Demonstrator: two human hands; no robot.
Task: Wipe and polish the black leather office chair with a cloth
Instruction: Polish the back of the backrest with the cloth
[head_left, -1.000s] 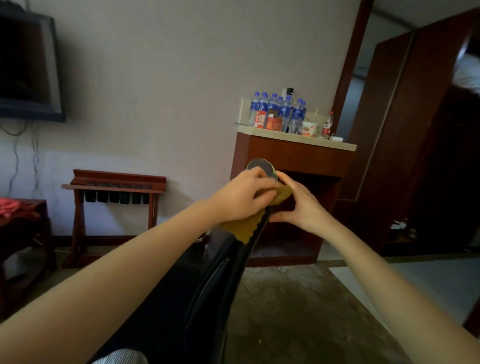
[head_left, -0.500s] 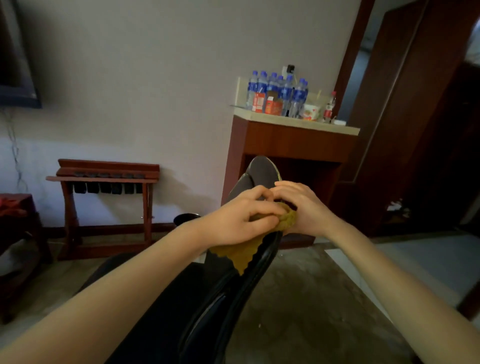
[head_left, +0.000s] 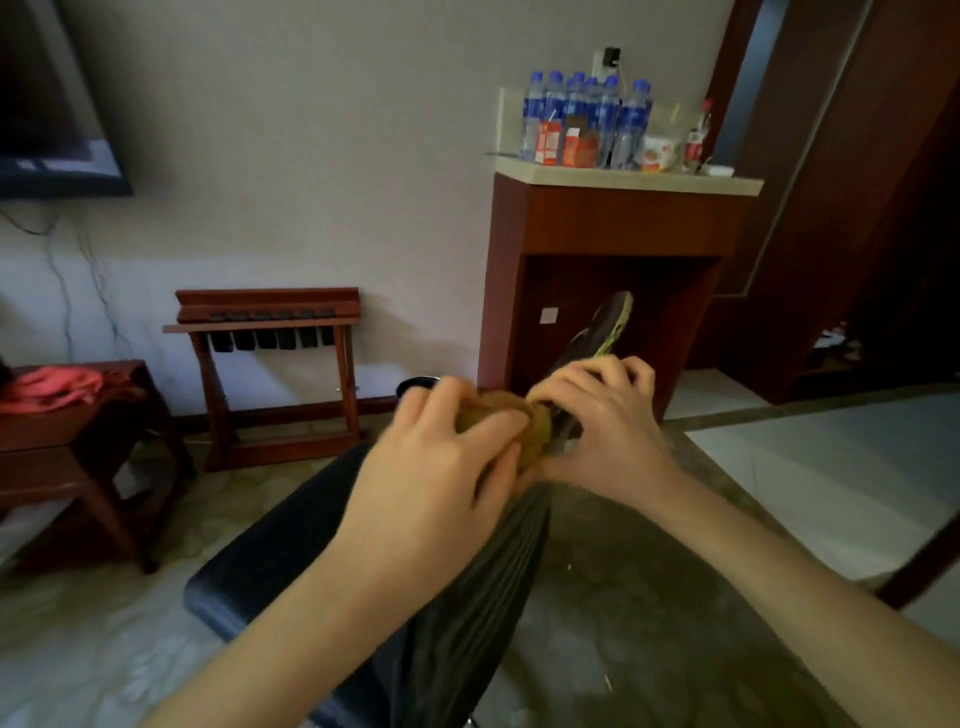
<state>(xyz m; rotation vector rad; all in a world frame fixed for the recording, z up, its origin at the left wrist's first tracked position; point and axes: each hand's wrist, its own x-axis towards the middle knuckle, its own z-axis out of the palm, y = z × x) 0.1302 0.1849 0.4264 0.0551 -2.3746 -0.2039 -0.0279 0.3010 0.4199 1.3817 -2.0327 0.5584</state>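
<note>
The black leather office chair (head_left: 270, 561) fills the lower middle, its seat at the left and its ribbed backrest (head_left: 467, 597) running up between my arms. Its worn armrest tip (head_left: 605, 327) sticks out beyond my fingers. A yellow-brown cloth (head_left: 524, 421) is bunched on the armrest. My left hand (head_left: 441, 462) grips the cloth from the left. My right hand (head_left: 602, 431) curls round the armrest and the cloth's right edge. Most of the cloth is hidden under my fingers.
A wooden cabinet (head_left: 613, 234) with several water bottles (head_left: 587, 119) stands behind the chair. A wooden luggage rack (head_left: 270, 364) is against the wall at left. A low table with red fabric (head_left: 57, 389) is at far left. A dark doorway (head_left: 883, 208) opens right.
Both hands and the cloth slid down the armrest toward me, baring more of its tip. The view tilted down, showing the seat and backrest.
</note>
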